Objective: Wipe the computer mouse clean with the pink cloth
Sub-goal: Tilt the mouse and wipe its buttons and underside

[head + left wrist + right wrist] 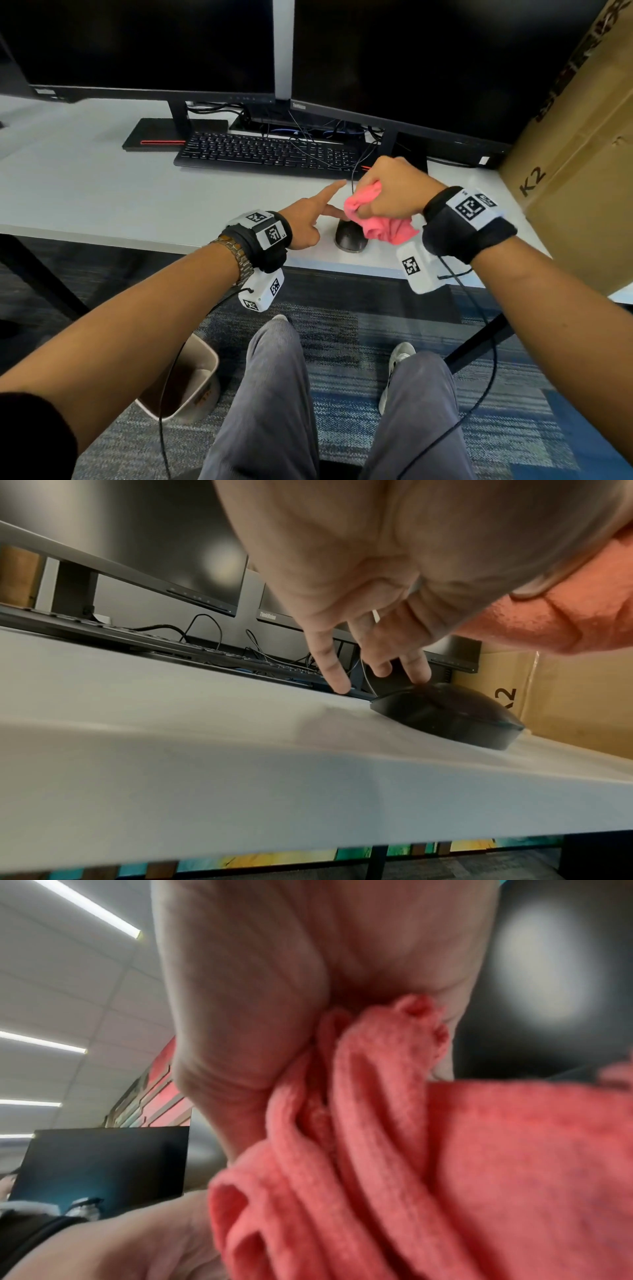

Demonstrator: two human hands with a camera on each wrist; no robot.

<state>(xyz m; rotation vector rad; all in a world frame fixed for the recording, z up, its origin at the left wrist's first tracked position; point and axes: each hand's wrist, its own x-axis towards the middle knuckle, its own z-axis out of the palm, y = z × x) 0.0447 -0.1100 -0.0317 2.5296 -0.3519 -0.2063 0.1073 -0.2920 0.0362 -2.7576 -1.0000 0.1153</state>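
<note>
Fingers [416, 669] of left hand [305, 222] steady mouse [349, 236]; right hand [397, 192] bunches cloth [387, 228].

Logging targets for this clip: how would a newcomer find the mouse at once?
Start at the keyboard under the two monitors and come toward the near edge of the white desk. The mouse sits there between the left hand and right hand, partly under the pink cloth. It is the only small, black, domed thing, with a cable running back.

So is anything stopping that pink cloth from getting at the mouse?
Nothing visible blocks it. The bunched pink cloth, gripped in the right hand, hangs right at the black computer mouse. Only the left hand's fingertips rest on the mouse's front, leaving its back bare.
</note>
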